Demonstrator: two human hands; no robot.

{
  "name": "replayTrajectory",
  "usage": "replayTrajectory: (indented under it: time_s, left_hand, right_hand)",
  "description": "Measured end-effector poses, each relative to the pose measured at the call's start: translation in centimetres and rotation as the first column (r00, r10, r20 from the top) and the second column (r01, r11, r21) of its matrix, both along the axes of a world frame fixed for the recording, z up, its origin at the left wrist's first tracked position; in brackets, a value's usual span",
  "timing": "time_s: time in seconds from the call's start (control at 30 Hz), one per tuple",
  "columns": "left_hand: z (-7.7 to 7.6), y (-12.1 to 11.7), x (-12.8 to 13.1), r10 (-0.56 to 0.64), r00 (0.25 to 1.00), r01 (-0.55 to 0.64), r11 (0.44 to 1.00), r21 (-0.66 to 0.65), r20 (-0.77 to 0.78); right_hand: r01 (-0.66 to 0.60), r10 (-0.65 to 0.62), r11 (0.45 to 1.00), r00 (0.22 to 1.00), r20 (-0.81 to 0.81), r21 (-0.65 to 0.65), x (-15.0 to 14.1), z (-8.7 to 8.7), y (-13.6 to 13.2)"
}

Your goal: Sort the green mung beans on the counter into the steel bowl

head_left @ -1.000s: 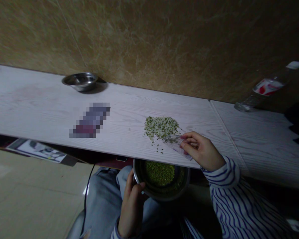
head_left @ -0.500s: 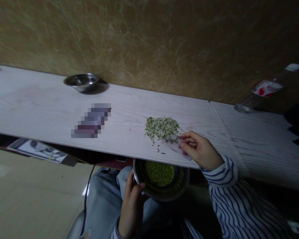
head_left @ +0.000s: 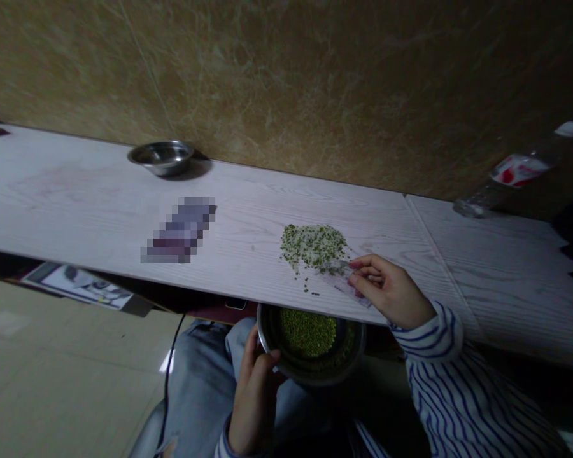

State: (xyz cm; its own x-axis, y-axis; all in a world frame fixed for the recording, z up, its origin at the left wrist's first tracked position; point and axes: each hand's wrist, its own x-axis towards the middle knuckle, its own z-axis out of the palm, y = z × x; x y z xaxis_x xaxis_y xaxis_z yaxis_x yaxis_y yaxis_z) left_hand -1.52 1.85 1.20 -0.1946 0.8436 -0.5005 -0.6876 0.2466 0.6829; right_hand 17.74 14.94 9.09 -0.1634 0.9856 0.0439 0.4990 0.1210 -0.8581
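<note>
My left hand [head_left: 255,388] grips the rim of a metal bowl [head_left: 315,380] with the thumb over the edge. The bowl is below the table's front edge, above my lap, and green beans [head_left: 310,332] that look like mung beans lie in it. My right hand [head_left: 395,289] is closed, pinching a thin piece of clear plastic [head_left: 346,286] between thumb and fingers. The plastic lies low over the tabletop, its far end at the near edge of a pile of green beans and white grains [head_left: 314,245]. A few loose beans lie just left of the plastic.
A small metal bowl [head_left: 162,159] stands near the wall. A blurred-out flat object [head_left: 179,230] lies on the pale wooden table [head_left: 239,254]. To the right, a clear bottle [head_left: 518,170] with a red and white label stands by the wall. A dark cable [head_left: 169,375] hangs left of my legs.
The view has shifted slightly, so everything appears a little further right. My right hand and the plastic have barely moved against the pile; my left hand keeps the same grip on the bowl.
</note>
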Motion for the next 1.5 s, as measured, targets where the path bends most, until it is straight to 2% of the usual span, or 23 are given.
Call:
replayTrajectory:
  time_s: [0.2,0.53,0.77,1.17,1.5]
  left_hand:
    - [-0.1,0.0,0.0,0.009,1.0,-0.009,1.0,0.002,0.002]
    - [-0.1,0.1,-0.1,0.005,1.0,-0.005,1.0,0.006,0.001]
    - [-0.1,0.2,-0.1,-0.004,1.0,0.004,1.0,0.023,0.001]
    - [-0.1,0.0,-0.2,0.009,1.0,-0.009,1.0,0.016,0.012]
    - [-0.2,0.0,-0.2,0.025,1.0,-0.025,1.0,0.001,0.01]
  right_hand:
    - [-0.106,0.102,0.994,0.99,0.1,0.039,-0.7,0.2,0.6]
    - [-0.163,0.155,0.985,0.979,0.132,0.05,-1.3,0.1,1.6]
    - [-0.112,0.104,0.993,0.985,0.139,0.049,-1.1,0.4,1.5]
    - [-0.126,0.123,0.991,0.988,0.097,0.032,-1.7,0.3,1.6]
    - [-0.16,0.152,0.986,0.98,0.125,0.052,-2.3,0.4,1.8]
